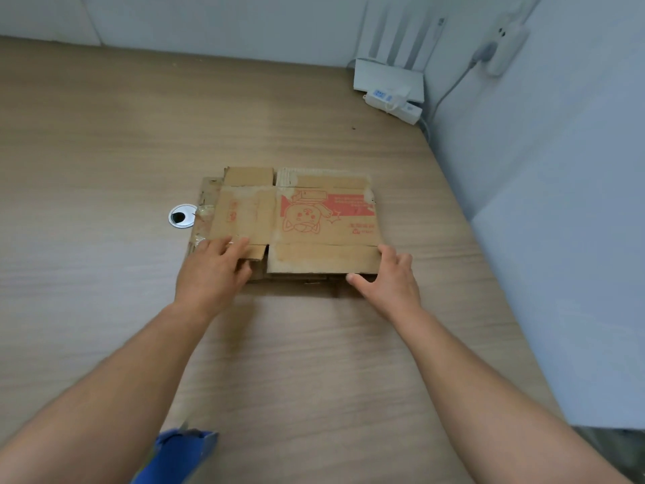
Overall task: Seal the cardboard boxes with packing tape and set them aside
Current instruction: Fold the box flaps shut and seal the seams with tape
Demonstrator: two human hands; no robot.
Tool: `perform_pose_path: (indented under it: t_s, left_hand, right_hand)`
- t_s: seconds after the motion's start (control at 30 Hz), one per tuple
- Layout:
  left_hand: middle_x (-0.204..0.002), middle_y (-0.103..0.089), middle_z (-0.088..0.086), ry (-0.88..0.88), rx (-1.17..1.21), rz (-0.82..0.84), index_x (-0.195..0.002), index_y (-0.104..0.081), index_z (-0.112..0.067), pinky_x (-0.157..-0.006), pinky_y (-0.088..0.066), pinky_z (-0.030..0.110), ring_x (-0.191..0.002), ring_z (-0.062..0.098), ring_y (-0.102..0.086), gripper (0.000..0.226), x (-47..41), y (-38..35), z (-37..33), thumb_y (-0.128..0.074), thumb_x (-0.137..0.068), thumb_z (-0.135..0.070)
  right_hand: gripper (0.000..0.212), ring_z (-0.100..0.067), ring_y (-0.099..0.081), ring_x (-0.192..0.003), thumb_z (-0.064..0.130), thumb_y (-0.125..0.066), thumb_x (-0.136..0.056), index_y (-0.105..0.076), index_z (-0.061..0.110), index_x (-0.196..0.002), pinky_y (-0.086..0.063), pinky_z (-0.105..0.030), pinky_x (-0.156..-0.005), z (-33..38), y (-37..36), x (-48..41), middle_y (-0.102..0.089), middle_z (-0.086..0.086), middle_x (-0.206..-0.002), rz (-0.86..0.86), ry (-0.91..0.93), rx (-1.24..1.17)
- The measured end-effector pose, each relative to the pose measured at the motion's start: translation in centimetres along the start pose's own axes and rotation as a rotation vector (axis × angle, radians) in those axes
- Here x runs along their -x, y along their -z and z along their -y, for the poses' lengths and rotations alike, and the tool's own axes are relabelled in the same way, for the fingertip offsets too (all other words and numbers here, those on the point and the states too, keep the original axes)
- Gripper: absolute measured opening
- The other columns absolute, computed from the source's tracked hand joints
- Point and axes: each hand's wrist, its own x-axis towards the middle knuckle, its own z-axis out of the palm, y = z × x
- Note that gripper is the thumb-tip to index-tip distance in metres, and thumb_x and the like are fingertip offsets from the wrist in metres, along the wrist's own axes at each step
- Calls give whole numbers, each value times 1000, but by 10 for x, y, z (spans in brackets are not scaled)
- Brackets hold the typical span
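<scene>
Your left hand (213, 265) lies flat, steadying the flattened cardboard box (314, 221); your right hand (389, 274) pinches its near corner, likely to lift it.

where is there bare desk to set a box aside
Widest bare desk: left of the cardboard stack, past the grommet. More between stack and router. Crowded: far right corner with router and power strip; left hand and right hand at stack's near edge.
</scene>
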Motion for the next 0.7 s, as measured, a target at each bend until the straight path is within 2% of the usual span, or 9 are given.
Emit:
perform_pose_path:
  t_s: [0.1, 0.23, 0.33, 0.37, 0.43, 0.47, 0.5, 0.6, 0.7]
  left_hand:
    - [-126, -59, 16, 19, 69, -98, -126, -62, -10, -83, -46, 49, -108, 43, -48, 39, 1, 12, -3, -59, -87, -5]
    - [-117, -62, 15, 141, 243, -202, -127, -61, -24, -78, -43, 40, -109, 37, -50, 32, 9, 38, -21, -48, -99, -29]
    - [-99, -64, 14, 177, 492, -221, -116, -61, -16, -76, -45, 39, -94, 35, -55, 29, 22, 61, -48, -45, -100, -33]
    - [-95, -64, 13, 190, 620, -206, -110, -61, -12, -79, -49, 41, -92, 34, -56, 27, 28, 69, -56, -46, -99, -32]
    - [-91, -64, 14, 188, 770, -186, -103, -60, -9, -84, -51, 48, -90, 35, -59, 26, 43, 83, -72, -47, -98, -32]
    - [-90, -63, 13, 187, 784, -174, -102, -60, -9, -82, -52, 49, -88, 35, -60, 27, 51, 90, -78, -47, -98, -32]
    - [-88, -62, 12, 188, 787, -162, -101, -60, -9, -77, -54, 45, -87, 35, -61, 26, 59, 97, -84, -47, -98, -31]
    - [-92, -60, 5, 252, 817, -199, -100, -60, -16, -51, -48, 21, -79, 28, -61, 17, 82, 118, -94, -47, -99, -27]
    - [-84, -57, 5, 305, 776, -286, -92, -57, -12, -43, -46, 21, -73, 24, -59, 15, 105, 137, -101, -49, -94, -25]
  right_hand:
    - [85, -24, -44, -122, 55, -67, -78, -26, 20, -144, -39, -32, -98, 0, 10, 14, -32, -6, -134, -52, 20, -88]
    - [81, -19, -43, -119, 36, -73, -80, -28, 17, -145, -37, -26, -96, 3, 26, 33, -34, -6, -134, -211, 90, -270]
    - [73, -14, -48, -109, 18, -67, -86, -26, 16, -147, -38, -23, -87, 3, 39, 39, -43, 0, -125, -270, -4, -491]
    - [62, -17, -54, -105, 17, -64, -88, -35, 14, -143, -40, -24, -82, 1, 41, 38, -51, -2, -118, -234, -61, -537]
    - [23, -30, -60, -99, 21, -58, -92, -58, 9, -113, -37, -27, -70, -5, 45, 38, -62, -10, -98, -111, -80, -425]
    - [13, -33, -60, -95, 22, -54, -94, -60, 10, -96, -34, -28, -65, -9, 46, 41, -61, -12, -90, -97, -65, -354]
    - [15, -34, -59, -91, 22, -50, -95, -57, 12, -87, -32, -30, -64, -12, 48, 44, -61, -13, -88, -117, -45, -300]
    - [18, -32, -50, -78, 21, -41, -95, -49, 13, -81, -32, -32, -62, -19, 68, 61, -56, -15, -86, -310, 39, -192]
    - [18, -29, -43, -70, 22, -44, -95, -48, 12, -80, -26, -32, -59, -21, 102, 81, -49, -7, -78, -481, 180, -191]
